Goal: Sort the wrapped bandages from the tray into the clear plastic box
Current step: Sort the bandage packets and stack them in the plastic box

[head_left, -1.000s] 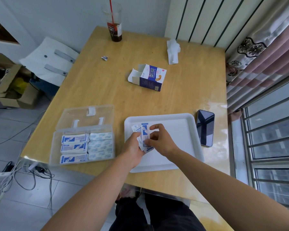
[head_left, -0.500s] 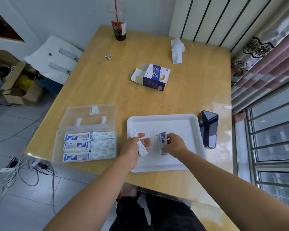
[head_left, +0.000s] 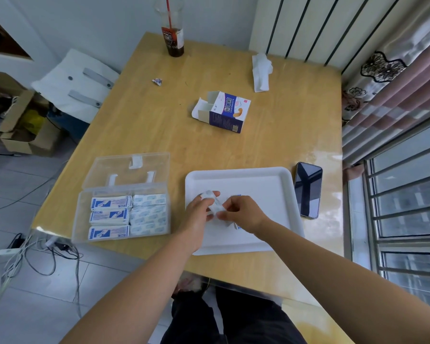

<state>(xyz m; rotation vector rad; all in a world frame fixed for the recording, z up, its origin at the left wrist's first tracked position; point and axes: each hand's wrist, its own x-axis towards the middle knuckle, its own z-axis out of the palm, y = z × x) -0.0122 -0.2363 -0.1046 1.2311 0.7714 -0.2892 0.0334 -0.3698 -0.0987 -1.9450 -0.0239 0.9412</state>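
Two hands: left hand [head_left: 197, 214] and right hand [head_left: 245, 214] meet just below frame centre, over the near left part of the tray [head_left: 266, 192]
Held bandages [head_left: 214, 206]: a small white stack bridging the two hands, lifted off the tray; a blue-printed edge shows under the right palm
Left fingers: curled round the stack's upper end, fingertips showing past it
Right fingers: thumb and forefinger tips closed together on the stack's lower end; the rest are folded under, and I cannot tell how they hold the blue-edged pieces
Clear box [head_left: 78, 219]: lower left of the frame, apart from the tray, lid open toward the back; blue-printed stacks fill its left column, pale ones its right
Risk of spill: the wrappers look thin and slick, and a loose stack shared by two grips could fan out or drop when one hand lets go
Risk of mixing: two kinds are in play, so a hurried drop could land in the wrong column
Risk of crowding: both columns look nearly full; forcing more in could shove the rows askew or keep the lid from closing
Arm pose: both forearms rise from the bottom edge and converge; left palm faces right, right wrist is bent with the palm down
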